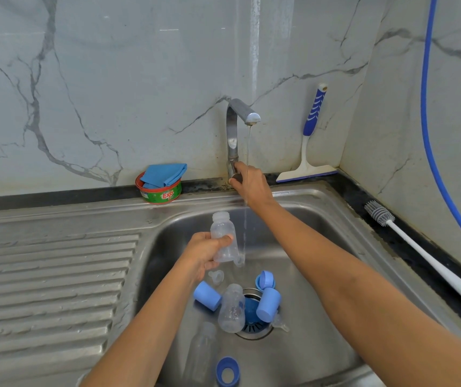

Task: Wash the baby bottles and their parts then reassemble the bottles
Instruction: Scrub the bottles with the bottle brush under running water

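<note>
My left hand point(205, 252) holds a clear baby bottle point(223, 237) upright over the steel sink point(321, 219), just left of a thin stream of water. My right hand point(250, 182) grips the tap handle point(233, 167) at the base of the faucet point(236, 127). On the sink floor lie two more clear bottles point(232, 308) point(201, 350), two blue caps point(207, 296) point(268, 304), a blue ring point(265, 279), another blue ring point(228, 371), and clear teats point(216, 275) point(279, 322) near the drain point(251, 328).
A green tub of dish soap point(161, 192) with a blue cloth point(165, 173) on top stands on the back ledge. A squeegee point(309, 141) leans in the corner. A bottle brush point(408, 238) lies on the right counter. A ribbed drainboard point(50, 283) lies left, and a blue hose point(430, 135) hangs at right.
</note>
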Tool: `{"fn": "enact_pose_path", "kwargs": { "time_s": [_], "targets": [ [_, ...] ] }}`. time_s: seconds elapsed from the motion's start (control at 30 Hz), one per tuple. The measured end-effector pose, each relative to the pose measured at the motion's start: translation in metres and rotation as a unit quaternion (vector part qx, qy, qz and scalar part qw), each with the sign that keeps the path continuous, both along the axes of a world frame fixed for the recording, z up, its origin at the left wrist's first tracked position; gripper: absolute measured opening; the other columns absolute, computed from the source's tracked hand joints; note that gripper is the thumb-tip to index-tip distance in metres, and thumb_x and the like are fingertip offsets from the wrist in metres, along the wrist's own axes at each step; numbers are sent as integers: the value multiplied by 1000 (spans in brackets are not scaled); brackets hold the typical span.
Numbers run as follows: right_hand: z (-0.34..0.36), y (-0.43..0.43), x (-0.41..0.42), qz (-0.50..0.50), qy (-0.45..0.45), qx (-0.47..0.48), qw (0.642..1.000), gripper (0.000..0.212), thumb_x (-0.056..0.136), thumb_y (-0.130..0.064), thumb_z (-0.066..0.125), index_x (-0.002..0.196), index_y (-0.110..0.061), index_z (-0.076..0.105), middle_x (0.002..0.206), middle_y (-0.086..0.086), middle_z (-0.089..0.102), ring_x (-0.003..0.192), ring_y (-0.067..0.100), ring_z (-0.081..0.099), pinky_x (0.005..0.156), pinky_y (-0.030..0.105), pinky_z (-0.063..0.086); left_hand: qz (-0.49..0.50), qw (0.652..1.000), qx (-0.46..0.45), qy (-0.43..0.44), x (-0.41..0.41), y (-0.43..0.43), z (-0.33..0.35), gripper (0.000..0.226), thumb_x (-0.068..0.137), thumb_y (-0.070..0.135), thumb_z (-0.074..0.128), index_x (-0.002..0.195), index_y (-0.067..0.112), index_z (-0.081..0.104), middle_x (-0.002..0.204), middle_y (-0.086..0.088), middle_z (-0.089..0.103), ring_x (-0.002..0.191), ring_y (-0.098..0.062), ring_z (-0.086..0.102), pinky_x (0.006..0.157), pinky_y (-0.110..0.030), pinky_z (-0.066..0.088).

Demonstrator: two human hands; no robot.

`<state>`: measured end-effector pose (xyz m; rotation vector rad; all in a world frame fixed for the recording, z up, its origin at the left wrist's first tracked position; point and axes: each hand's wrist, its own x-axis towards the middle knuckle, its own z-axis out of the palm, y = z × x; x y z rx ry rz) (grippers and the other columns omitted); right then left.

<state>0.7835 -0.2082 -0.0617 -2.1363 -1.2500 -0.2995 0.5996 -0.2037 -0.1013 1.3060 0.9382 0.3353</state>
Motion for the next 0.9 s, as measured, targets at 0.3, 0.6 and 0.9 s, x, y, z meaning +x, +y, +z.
{"fn": "enact_pose_path", "kwargs": {
  "time_s": [0.3, 0.6, 0.9],
  "targets": [
    [0, 1, 0, 5, 4, 3, 1000, 40, 93, -16, 59, 131, -8, 50, 101, 19, 64, 91, 30, 63, 79, 35, 53, 1, 1000, 2, 2, 1, 0, -1, 41, 85, 19, 73, 120, 10, 53, 112, -10, 64, 100, -24, 64, 79, -35, 49],
    [-1, 2, 0, 7, 13, 2, 1000, 33, 93, -15, 58, 124, -5, 54, 99, 19, 64, 88, 29, 64, 75, 32, 52, -8, 1000, -2, 2, 1, 0, -3, 41, 85, 19, 72, 120, 9, 53, 112, -11, 65, 99, -24, 64, 76, -33, 50],
    [5, -17, -3, -39, 53, -14, 998, 39, 94, -17, 59, 128, -4, 46, 103, 18, 64, 92, 32, 64, 77, 38, 52, -15, 1000, -4, 2, 4, -4, -6, 38, 85, 19, 72, 118, 9, 54, 112, -11, 65, 102, -26, 64, 92, -41, 50]
  ]
}}
